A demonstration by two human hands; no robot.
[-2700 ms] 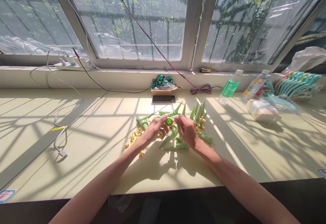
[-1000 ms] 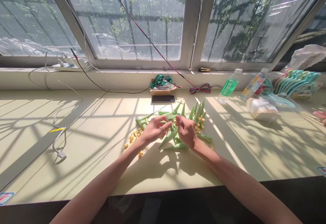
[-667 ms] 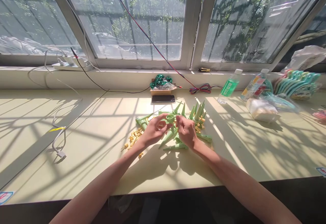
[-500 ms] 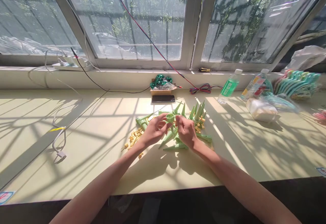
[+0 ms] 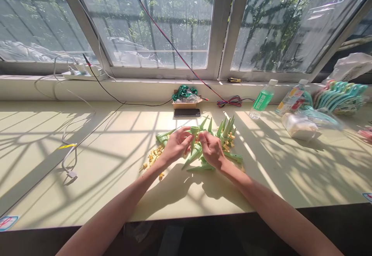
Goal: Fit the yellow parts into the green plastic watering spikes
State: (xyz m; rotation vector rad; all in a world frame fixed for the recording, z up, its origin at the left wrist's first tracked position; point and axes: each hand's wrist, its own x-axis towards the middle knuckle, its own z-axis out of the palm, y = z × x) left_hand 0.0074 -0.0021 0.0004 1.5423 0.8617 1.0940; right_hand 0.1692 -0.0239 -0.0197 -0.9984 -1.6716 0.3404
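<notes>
My left hand [image 5: 174,146] and my right hand [image 5: 211,149] meet over a heap of green plastic cone spikes [image 5: 226,130] on the pale yellow table [image 5: 116,178]. Between the fingertips of both hands a single green cone spike [image 5: 193,136] stands with its wide end up and its tip down. Both hands are closed in a pinch on it. Small yellow plastic pieces [image 5: 152,157] lie scattered just left of my left hand. More green cones lie under and behind my right hand.
A black phone [image 5: 187,112] and a small box with green material [image 5: 184,96] sit behind the heap. Two bottles [image 5: 261,101] and bagged teal items [image 5: 338,95] are at the right. White cables [image 5: 68,159] and a power strip [image 5: 81,73] lie at the left.
The cone held between my hands has turned: earlier its round open end faced the camera, now it hangs wide end up, tip down. Both hands stayed over the heap.
</notes>
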